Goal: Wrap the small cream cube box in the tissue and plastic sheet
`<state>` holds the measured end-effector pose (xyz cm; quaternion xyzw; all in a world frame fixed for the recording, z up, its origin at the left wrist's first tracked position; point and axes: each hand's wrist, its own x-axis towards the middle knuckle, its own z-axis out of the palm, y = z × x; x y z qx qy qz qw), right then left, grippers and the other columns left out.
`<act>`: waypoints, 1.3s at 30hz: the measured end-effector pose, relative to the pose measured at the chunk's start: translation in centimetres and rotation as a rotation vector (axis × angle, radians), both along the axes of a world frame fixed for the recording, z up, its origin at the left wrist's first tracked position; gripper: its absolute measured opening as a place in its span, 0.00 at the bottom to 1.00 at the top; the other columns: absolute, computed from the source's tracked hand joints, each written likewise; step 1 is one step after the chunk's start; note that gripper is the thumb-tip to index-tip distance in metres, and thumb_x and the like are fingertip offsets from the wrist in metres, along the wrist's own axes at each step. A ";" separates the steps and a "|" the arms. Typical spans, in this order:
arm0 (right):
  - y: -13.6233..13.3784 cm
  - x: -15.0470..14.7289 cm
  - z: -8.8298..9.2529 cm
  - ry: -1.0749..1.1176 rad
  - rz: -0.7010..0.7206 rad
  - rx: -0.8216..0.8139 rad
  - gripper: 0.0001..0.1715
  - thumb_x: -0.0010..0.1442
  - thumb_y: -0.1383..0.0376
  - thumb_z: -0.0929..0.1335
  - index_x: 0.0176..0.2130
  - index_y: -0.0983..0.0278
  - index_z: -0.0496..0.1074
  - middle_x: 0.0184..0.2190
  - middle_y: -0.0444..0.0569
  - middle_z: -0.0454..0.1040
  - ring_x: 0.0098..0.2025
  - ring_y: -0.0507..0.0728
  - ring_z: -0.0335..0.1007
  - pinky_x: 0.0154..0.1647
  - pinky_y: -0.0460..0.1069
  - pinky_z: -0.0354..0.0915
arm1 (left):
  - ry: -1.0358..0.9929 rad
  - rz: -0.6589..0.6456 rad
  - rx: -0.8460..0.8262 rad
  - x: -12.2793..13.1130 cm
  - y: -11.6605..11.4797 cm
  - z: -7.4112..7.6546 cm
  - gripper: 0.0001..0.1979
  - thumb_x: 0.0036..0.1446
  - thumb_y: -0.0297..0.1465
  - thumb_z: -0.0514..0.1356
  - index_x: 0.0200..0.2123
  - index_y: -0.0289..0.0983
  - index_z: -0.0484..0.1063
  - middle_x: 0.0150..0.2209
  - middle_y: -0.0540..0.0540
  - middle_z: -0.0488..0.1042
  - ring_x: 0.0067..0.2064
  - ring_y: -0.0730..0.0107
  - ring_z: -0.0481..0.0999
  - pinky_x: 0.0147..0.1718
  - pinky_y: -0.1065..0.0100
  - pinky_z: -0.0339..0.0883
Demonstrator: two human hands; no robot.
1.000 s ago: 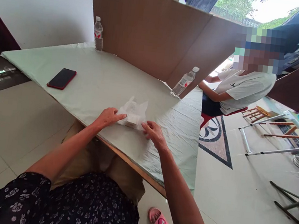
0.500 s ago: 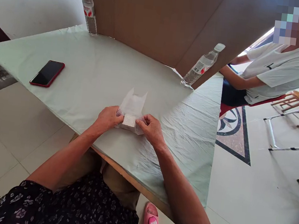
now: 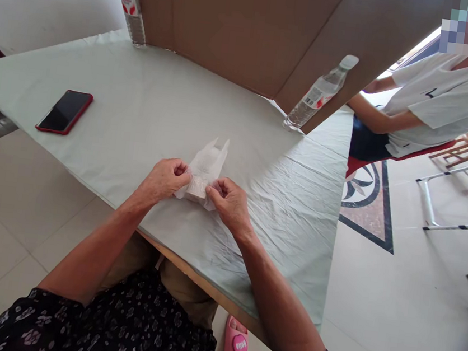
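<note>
A small pale box-shaped block [image 3: 197,189] lies on the cloth-covered table, partly wrapped in a thin, whitish, see-through sheet [image 3: 207,160]. Far ends of the sheet stick up in two points beyond the block. My left hand [image 3: 168,177] pinches the sheet at the block's left side, fingers closed. On the right side, my right hand [image 3: 228,199] pinches the sheet too, thumb against the block's edge. Whether the sheet is plastic or paper I cannot tell.
A phone in a red case [image 3: 65,112] lies at the left. One water bottle [image 3: 132,9] stands at the back left, another [image 3: 320,93] at the back right, both against a brown cardboard panel [image 3: 243,24]. A seated person in a white shirt [image 3: 448,110] is at the right.
Both hands have drawn the sheet's sides in over the block, covering more of its top. The sheet's far part is now narrower and more crumpled. The view has shifted slightly.
</note>
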<state>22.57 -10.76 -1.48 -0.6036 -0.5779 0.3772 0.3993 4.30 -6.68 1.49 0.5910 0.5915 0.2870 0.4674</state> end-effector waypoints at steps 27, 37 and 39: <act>-0.3 1.1 -0.1 0.016 0.094 -0.052 0.12 0.54 0.57 0.68 0.36 0.62 0.72 0.28 0.45 0.73 0.29 0.53 0.65 0.29 0.47 0.62 | 0.287 -0.237 0.493 0.4 -1.9 -2.0 0.12 0.58 0.28 0.58 0.42 0.37 0.79 0.35 0.46 0.74 0.33 0.71 0.72 0.34 0.70 0.67; -0.3 1.1 0.3 -0.013 0.087 -0.049 0.10 0.54 0.58 0.68 0.35 0.61 0.72 0.26 0.43 0.71 0.28 0.53 0.64 0.29 0.47 0.62 | 0.295 -0.229 0.550 0.5 -2.0 -2.6 0.12 0.59 0.28 0.58 0.43 0.38 0.79 0.38 0.46 0.74 0.34 0.71 0.73 0.36 0.69 0.69; -0.3 1.1 0.3 -0.023 0.096 -0.040 0.10 0.54 0.59 0.68 0.36 0.61 0.72 0.27 0.44 0.71 0.28 0.53 0.63 0.29 0.47 0.61 | 0.293 -0.226 0.562 0.5 -2.0 -2.7 0.12 0.59 0.27 0.58 0.44 0.39 0.79 0.38 0.46 0.74 0.35 0.70 0.73 0.37 0.69 0.69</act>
